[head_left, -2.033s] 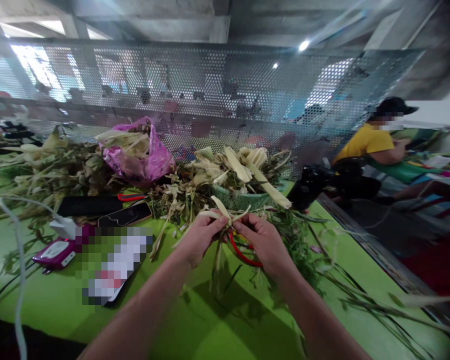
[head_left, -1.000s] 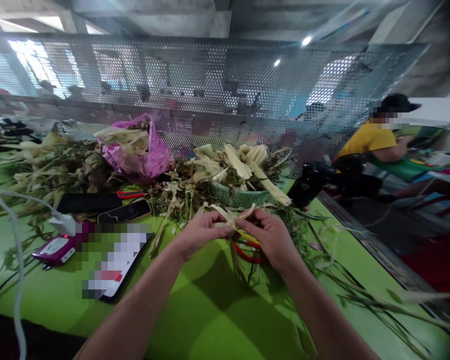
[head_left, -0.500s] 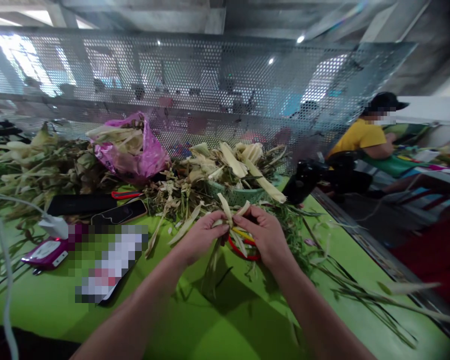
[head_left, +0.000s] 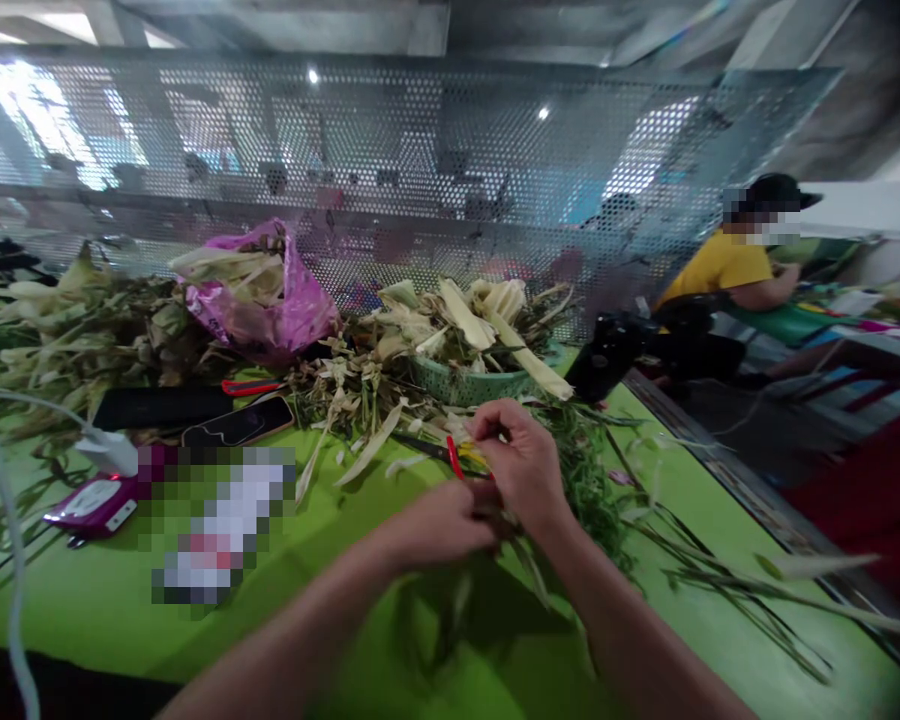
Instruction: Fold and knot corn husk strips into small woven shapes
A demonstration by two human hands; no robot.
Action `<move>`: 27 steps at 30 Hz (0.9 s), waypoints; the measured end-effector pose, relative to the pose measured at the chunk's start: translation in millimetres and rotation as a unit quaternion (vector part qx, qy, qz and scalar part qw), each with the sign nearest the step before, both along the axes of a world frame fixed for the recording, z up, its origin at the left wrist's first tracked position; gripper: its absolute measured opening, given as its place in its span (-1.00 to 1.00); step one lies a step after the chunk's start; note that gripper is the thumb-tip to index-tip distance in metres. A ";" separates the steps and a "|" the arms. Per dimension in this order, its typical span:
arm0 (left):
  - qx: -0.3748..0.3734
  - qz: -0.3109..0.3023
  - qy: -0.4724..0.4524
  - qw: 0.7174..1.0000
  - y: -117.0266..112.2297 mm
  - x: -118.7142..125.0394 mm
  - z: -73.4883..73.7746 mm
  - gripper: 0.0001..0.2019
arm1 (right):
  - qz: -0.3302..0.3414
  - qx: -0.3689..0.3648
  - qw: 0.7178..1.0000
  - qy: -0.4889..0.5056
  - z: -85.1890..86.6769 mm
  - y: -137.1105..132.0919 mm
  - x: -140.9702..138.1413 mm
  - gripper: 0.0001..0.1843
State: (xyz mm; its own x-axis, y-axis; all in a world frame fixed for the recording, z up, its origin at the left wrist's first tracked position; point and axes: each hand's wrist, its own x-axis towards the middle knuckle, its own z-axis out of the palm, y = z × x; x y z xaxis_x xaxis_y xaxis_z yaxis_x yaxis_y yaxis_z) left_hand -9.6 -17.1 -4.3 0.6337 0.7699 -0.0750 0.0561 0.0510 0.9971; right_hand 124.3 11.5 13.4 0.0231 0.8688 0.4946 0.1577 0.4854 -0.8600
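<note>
My left hand (head_left: 446, 525), blurred, is closed low in front of me, its fingertips partly hidden by the right hand. It grips a corn husk bundle whose strips (head_left: 454, 610) hang below it in a smear. Just above and to the right, my right hand (head_left: 525, 465) is closed, thumb and fingers pinched together at the pale husk (head_left: 461, 430). Scissors (head_left: 454, 458) with red and yellow handles lie on the green table behind the hands, their dark blades pointing left and the handles partly covered.
Behind the scissors stands a green basket (head_left: 461, 382) heaped with husks. A pink plastic bag (head_left: 300, 305) of husks, a phone (head_left: 238, 422) and a purple power strip (head_left: 94, 502) lie leftward. Green sprigs (head_left: 589, 480) lie right. A perforated metal screen (head_left: 390, 130) rises behind; a person (head_left: 727, 265) sits beyond.
My left hand has moved right and down, turning over, and the husk bundle has swung lower with it. My right hand stays nearly in place. The scissors' blades are now uncovered.
</note>
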 end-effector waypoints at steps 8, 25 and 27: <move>-0.014 0.172 -0.120 0.978 15.1 -17.5 1.5 -0.79 | 0.048 -0.091 0.988 0.115 10.8 4.4 19.2 -0.71; 0.077 0.145 -0.087 0.983 14.7 -14.5 -3.1 -0.77 | 0.052 -0.082 0.995 -0.011 -2.4 -1.4 1.3 -0.87; 0.069 0.149 -0.080 0.983 14.6 -13.2 -5.4 -0.79 | 0.014 -0.045 0.998 -0.042 -3.4 -2.1 -1.4 -0.90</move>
